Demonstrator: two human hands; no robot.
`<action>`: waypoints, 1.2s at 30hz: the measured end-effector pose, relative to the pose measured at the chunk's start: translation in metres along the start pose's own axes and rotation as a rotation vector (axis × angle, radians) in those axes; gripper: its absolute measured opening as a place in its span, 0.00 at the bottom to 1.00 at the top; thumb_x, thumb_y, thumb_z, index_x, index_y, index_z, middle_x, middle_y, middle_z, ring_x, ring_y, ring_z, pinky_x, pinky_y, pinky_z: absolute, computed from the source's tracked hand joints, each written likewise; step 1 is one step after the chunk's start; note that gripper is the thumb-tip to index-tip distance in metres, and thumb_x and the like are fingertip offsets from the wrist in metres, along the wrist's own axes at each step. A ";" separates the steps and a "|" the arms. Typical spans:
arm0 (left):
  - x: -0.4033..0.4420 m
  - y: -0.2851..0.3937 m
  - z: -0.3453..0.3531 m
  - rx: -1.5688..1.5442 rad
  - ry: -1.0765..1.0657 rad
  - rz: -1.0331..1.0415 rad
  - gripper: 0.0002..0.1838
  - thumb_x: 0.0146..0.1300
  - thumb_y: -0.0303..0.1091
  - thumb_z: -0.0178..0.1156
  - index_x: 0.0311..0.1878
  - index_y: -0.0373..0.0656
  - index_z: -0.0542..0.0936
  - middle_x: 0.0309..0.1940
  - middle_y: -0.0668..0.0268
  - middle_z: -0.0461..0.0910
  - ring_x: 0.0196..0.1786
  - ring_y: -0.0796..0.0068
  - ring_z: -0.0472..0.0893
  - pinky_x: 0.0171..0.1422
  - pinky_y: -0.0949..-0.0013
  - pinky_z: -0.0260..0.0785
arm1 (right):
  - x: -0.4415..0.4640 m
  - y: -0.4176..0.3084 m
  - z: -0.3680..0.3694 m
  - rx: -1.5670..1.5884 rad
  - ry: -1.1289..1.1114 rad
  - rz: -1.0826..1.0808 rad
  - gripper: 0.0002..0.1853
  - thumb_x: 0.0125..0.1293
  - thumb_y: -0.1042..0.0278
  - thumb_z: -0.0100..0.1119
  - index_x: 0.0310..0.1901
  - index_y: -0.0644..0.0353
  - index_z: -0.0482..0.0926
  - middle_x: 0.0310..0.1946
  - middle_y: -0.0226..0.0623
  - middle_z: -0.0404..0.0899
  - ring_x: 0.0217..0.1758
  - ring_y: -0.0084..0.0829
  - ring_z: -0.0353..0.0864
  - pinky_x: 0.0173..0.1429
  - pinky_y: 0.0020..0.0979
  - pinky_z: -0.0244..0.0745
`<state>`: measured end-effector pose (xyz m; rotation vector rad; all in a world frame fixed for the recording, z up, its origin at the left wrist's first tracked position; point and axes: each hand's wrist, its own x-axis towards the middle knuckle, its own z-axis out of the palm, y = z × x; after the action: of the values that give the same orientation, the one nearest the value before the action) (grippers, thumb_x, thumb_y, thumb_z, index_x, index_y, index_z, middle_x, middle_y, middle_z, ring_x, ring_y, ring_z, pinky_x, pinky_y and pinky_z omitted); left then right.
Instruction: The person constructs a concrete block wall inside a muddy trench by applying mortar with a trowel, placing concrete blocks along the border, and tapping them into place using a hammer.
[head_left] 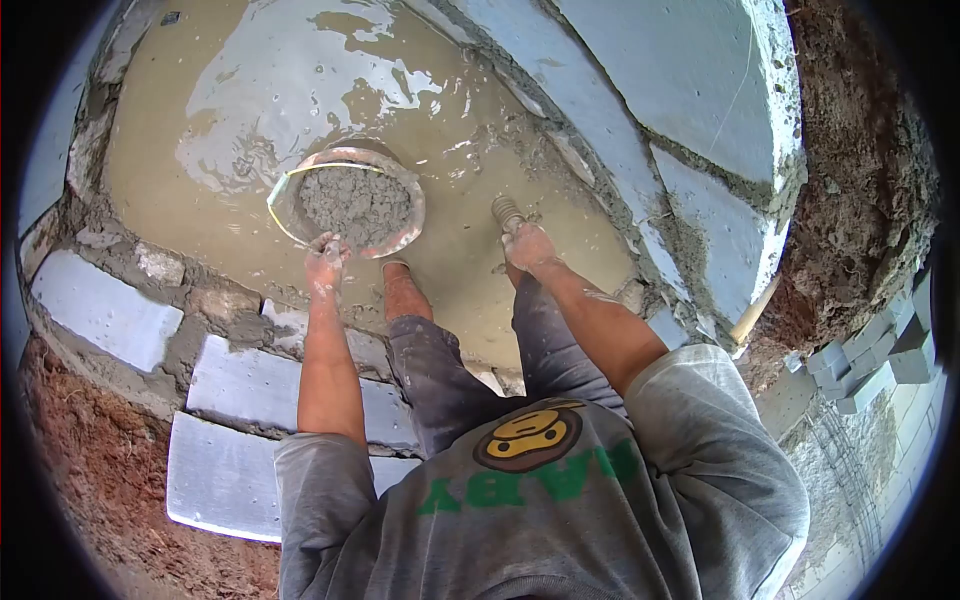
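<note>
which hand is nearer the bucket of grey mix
The left. The left hand is at the rim of the bucket, on the side towards the person; the right hand is off to the bucket's right, apart from it, at a ribbed object.

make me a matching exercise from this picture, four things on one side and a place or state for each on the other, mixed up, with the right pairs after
Things:
1. bucket
2. left hand
3. right hand
4. shirt

Places and states:
A. at a ribbed thing
B. grey with green letters
C. holding lumpy grey mix
D. at the bucket's rim

Right pairs: 1-C, 2-D, 3-A, 4-B
</note>
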<state>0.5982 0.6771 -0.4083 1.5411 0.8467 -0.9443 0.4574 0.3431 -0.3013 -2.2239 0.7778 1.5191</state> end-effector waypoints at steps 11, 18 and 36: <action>-0.010 0.057 -0.027 0.092 -0.054 0.091 0.13 0.61 0.30 0.60 0.48 0.39 0.75 0.30 0.59 0.80 0.27 0.72 0.80 0.30 0.71 0.77 | -0.046 -0.030 -0.037 0.066 0.127 -0.325 0.16 0.60 0.61 0.49 0.39 0.61 0.83 0.41 0.45 0.81 0.47 0.39 0.80 0.53 0.37 0.74; -0.047 0.139 0.001 0.046 -0.163 0.190 0.09 0.62 0.28 0.58 0.45 0.40 0.74 0.28 0.60 0.79 0.27 0.71 0.80 0.28 0.70 0.77 | -0.127 -0.031 -0.111 0.113 0.386 -0.262 0.13 0.55 0.64 0.51 0.35 0.60 0.83 0.34 0.46 0.82 0.39 0.44 0.82 0.45 0.41 0.76; -0.242 0.237 0.020 0.415 -0.115 0.285 0.10 0.65 0.39 0.53 0.46 0.47 0.74 0.29 0.69 0.79 0.28 0.75 0.79 0.27 0.68 0.69 | -0.230 0.094 -0.169 0.922 0.902 -0.093 0.14 0.57 0.59 0.58 0.36 0.62 0.80 0.28 0.43 0.82 0.34 0.38 0.83 0.42 0.38 0.75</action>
<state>0.7039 0.6120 -0.0926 1.8805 0.3457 -1.0260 0.4619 0.2314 -0.0224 -2.0142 1.2380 -0.0696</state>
